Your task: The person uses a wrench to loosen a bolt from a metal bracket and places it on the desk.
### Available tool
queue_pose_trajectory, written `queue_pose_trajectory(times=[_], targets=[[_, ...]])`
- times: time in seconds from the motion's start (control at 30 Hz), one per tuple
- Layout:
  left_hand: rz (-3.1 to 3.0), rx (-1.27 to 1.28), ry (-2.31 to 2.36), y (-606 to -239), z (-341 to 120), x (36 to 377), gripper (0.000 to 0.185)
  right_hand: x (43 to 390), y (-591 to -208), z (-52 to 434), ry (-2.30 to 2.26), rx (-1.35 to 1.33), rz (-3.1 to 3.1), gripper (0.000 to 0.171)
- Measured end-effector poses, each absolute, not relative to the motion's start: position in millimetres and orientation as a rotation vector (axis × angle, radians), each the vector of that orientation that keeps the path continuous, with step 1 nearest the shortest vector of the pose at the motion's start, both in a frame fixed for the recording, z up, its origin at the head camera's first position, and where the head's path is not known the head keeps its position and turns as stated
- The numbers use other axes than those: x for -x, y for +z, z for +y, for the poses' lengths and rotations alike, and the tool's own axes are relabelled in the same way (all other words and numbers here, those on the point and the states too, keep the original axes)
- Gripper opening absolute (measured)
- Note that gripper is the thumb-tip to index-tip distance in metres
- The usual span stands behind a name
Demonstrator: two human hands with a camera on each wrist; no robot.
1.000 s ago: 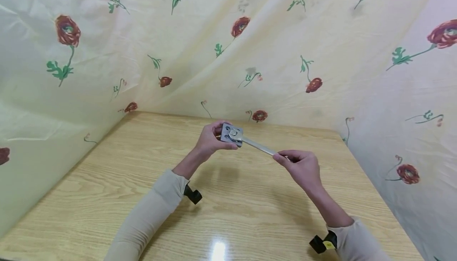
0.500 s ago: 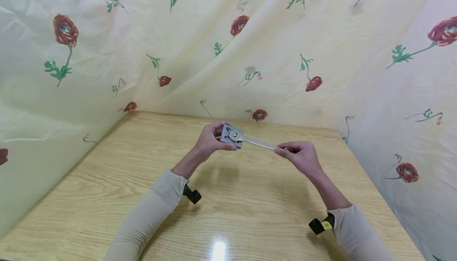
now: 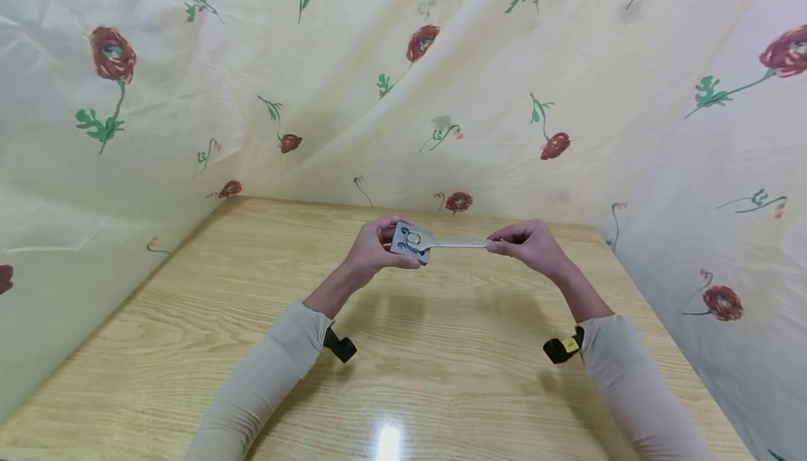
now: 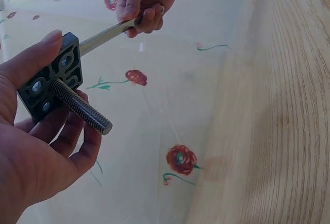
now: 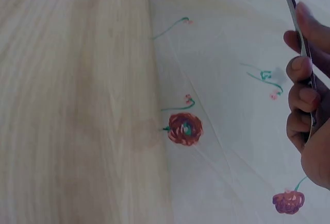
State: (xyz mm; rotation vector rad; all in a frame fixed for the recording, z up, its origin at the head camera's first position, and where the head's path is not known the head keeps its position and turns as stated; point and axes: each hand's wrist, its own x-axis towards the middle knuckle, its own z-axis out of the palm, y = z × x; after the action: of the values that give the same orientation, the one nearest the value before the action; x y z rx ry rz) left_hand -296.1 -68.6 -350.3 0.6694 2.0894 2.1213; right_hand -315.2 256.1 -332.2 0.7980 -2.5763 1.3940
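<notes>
Currently the metal plate [image 3: 410,242] sits in the air above the tabletop [image 3: 189,349], a threaded bolt [image 4: 81,106] sticking out its back. Left hand [image 3: 372,247] fingers curl around the plate. Right hand [image 3: 529,245] fingers pinch the far end of the wrench [image 3: 457,242] seated on the bolt head. Flowered cloth [image 3: 441,83] behind.

wooden table [image 3: 189,321], poppy-print cloth backdrop [image 3: 353,83]

beige long sleeves [image 3: 265,377], black wrist straps [image 3: 340,344]
</notes>
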Motion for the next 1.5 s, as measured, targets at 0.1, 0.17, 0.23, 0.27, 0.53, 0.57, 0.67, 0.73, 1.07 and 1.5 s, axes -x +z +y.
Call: queue_pose_trajectory(times=[0.1, 0.17, 0.23, 0.27, 0.53, 0.57, 0.67, 0.73, 1.07, 1.5], targets=[[2.072, -0.673, 2.118, -349.5, -69.0, 295.6, 0.063, 329.7, -327.8, 256.9, 1.432, -0.92, -2.542, 0.017], [2.066, -0.676, 2.116, -349.8, -68.2, 294.9, 0.064, 339.0, -326.5, 258.3, 1.458, -0.996, -2.52, 0.016], [2.057, -0.68, 2.108, -351.0, -66.2, 294.2, 0.065, 347.8, -326.6, 260.4, 1.468, -1.065, -2.507, 0.014], [2.055, -0.68, 2.104, -351.8, -65.0, 293.8, 0.065, 351.6, -326.4, 261.0, 1.464, -1.088, -2.507, 0.013], [2.069, -0.66, 2.088, -355.4, -61.9, 293.6, 0.063, 376.6, -317.4, 257.9, 1.378, -1.169, -2.607, 0.011], [2.073, -0.655, 2.089, -355.7, -62.0, 293.5, 0.063, 378.4, -315.2, 257.5, 1.371, -1.168, -2.626, 0.011], [2.079, -0.646, 2.085, -356.1, -62.3, 293.5, 0.063, 381.5, -309.4, 257.8, 1.351, -1.157, -2.673, 0.012], [2.079, -0.636, 2.085, -356.3, -63.1, 293.8, 0.063, 381.8, -307.6, 260.1, 1.352, -1.131, -2.691, 0.013], [2.08, -0.616, 2.126, -352.7, -70.1, 298.1, 0.065, 371.3, -321.2, 289.0, 1.389, -0.761, -2.649, 0.02], [2.104, -0.575, 2.12, -355.3, -71.5, 302.4, 0.064, 367.6, -369.5, 301.3, 1.506, -0.571, -2.615, 0.034]])
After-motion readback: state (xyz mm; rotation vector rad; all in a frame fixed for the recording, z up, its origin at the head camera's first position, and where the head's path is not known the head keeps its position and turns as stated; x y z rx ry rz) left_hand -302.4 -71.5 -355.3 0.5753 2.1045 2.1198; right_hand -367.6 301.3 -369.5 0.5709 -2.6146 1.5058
